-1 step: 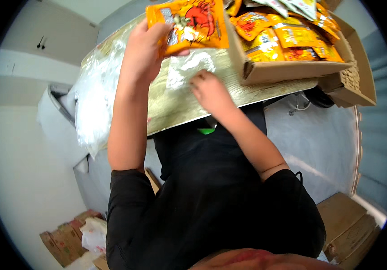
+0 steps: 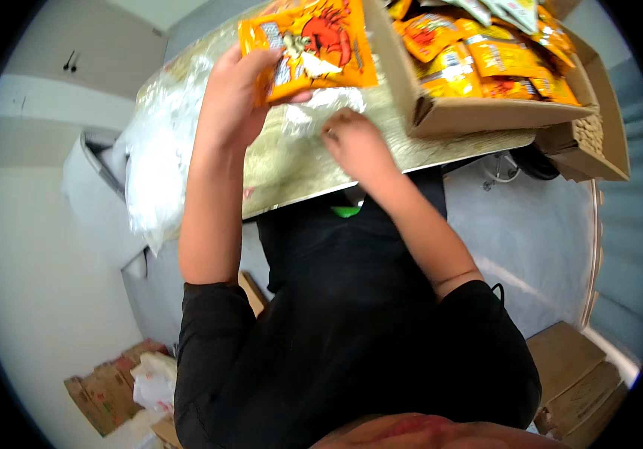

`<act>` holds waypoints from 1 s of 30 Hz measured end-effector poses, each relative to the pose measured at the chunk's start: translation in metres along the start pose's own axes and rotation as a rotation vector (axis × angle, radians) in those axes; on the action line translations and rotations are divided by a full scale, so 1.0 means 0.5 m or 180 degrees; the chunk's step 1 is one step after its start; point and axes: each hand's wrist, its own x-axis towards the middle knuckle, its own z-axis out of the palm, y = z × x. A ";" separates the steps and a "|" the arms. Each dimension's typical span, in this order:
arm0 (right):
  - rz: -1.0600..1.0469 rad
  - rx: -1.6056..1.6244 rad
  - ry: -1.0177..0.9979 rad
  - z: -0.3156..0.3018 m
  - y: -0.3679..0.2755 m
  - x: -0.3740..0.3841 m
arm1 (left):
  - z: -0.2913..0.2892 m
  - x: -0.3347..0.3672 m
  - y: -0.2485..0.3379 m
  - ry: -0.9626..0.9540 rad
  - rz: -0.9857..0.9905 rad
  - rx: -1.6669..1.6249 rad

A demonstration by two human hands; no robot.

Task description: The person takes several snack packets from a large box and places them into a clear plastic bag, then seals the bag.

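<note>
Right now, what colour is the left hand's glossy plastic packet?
The glossy packet is orange with red artwork; best in head view.

the table (image 2: 284, 176) has a sheeny, grained-looking top. above the table, the orange packet (image 2: 344, 63) is glossy plastic film. on the table, the clear bag (image 2: 303, 120) is thin, crinkled plastic; at the table's right, the carton (image 2: 501, 118) is matt brown cardboard.

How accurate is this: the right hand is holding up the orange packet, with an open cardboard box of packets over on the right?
Wrong hand: the head view shows the left hand holding up the orange packet, with an open cardboard box of packets over on the right. The right hand is near the clear plastic.
</note>
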 end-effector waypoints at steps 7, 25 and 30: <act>0.0142 -0.0187 0.0011 0.008 -0.052 0.033 | -0.214 -0.232 -0.162 0.0782 -0.1425 -0.0405; -0.0035 -0.0380 -0.0009 0.051 -0.145 0.027 | -0.117 -0.228 -0.246 0.0736 -0.1105 -0.2569; -0.0187 -0.0256 0.0118 0.048 -0.145 0.017 | -0.115 -0.202 -0.260 0.0852 -0.0991 -0.2384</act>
